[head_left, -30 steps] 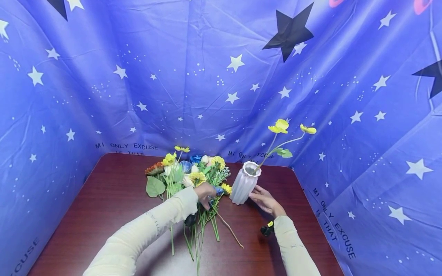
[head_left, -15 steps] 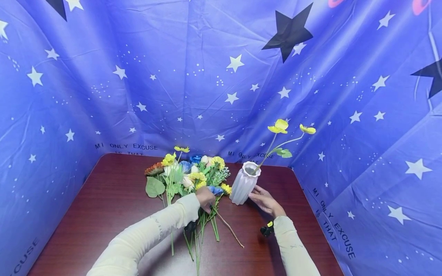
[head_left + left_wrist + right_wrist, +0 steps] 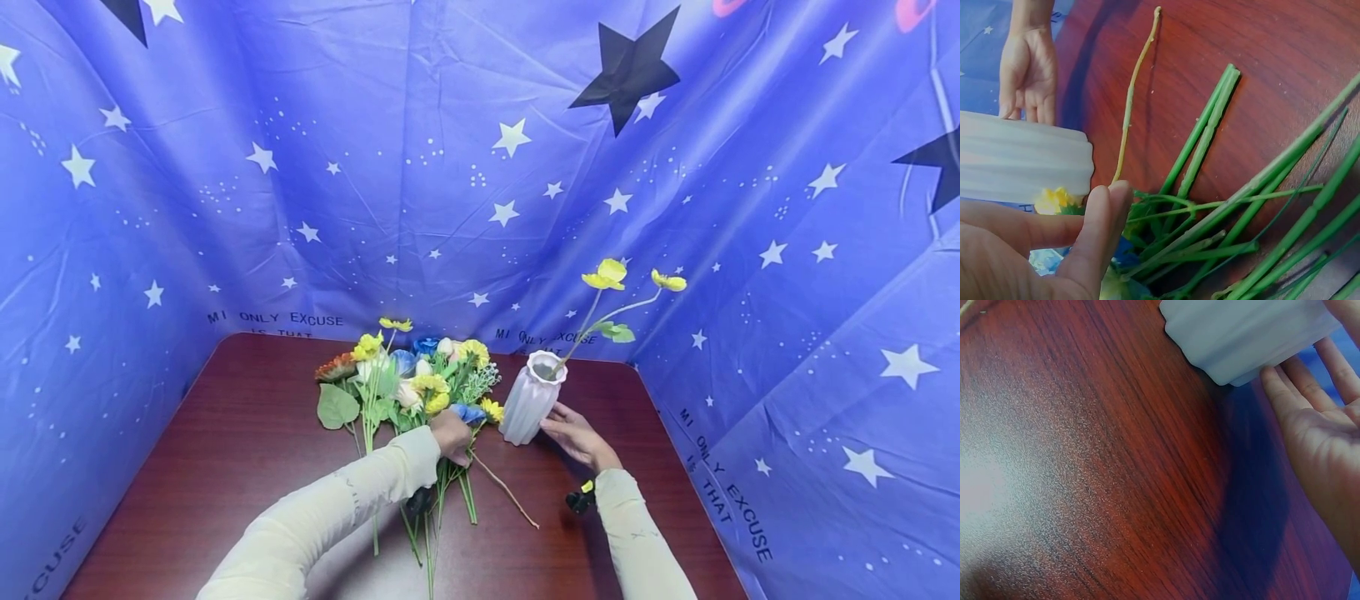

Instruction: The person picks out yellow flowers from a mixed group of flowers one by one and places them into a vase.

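My left hand [image 3: 452, 435] is among the stems of a flower bunch [image 3: 427, 387] of yellow, white, blue and orange blooms on the table. Its thumb and fingertips pinch a thin brownish flower stem [image 3: 1127, 119], whose bare end sticks out over the wood; the bloom of that stem is hidden. To the right stands a white fluted vase [image 3: 531, 400], with a yellow two-headed flower [image 3: 606, 275] leaning out of its mouth. My right hand [image 3: 573, 435] holds the vase low on its right side, fingers [image 3: 1300, 381] against the wall.
Several green stems [image 3: 1210, 125] lie toward the front of the dark red table [image 3: 225, 467]. A black object with a yellow part [image 3: 580, 500] sits at the right wrist. Blue star-printed cloth [image 3: 420, 208] surrounds the table at back and sides.
My left hand has shifted slightly right and toward me, and the brownish stem's end has moved a little right with it. The right hand and the vase stay in place.
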Tool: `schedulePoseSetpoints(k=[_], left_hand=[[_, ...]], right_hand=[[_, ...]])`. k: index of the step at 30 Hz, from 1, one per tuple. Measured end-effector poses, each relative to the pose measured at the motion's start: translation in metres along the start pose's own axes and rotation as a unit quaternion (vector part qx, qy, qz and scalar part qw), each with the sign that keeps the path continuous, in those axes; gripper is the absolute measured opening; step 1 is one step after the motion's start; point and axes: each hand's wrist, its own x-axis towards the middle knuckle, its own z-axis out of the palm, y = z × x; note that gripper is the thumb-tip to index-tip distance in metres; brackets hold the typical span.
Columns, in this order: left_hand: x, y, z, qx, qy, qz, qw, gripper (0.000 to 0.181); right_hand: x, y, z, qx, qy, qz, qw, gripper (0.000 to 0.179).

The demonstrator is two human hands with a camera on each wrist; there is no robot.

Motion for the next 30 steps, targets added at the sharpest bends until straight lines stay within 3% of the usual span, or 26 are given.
schedulePoseSetpoints(k=[2,3,7,16,23,30], left_hand=[[0.000,-0.003,0.002,-0.038,0.006,0.001,0.9992,0.004],[-0.016,0.005,-0.005,-0.047,0.009,-0.002,0.9988,0.003],[-0.016,0.001,-0.003,-0.069,0.022,0.009,0.9974,0.009],[-0.018,-0.001,-0.005,-0.085,0.007,0.030,0.9959,0.038],[-0.020,0.001,-0.012,-0.104,0.016,0.042,0.9936,0.015],[-0.022,0.000,-0.010,-0.142,0.013,0.041,0.9889,0.020]], right_hand=[[0.000,0.000,0.000,-0.005,-0.003,-0.001,1.0000,0.071],[0.001,0.002,-0.002,-0.008,-0.006,-0.004,0.9999,0.072],[0.001,0.003,-0.002,-0.012,-0.010,-0.008,0.9998,0.072],[0.001,0.001,-0.002,-0.012,-0.009,0.000,0.9999,0.073],[0.006,-0.001,-0.002,-0.003,-0.002,-0.001,1.0000,0.074],[0.002,0.002,-0.003,-0.010,-0.018,0.003,0.9998,0.075]])
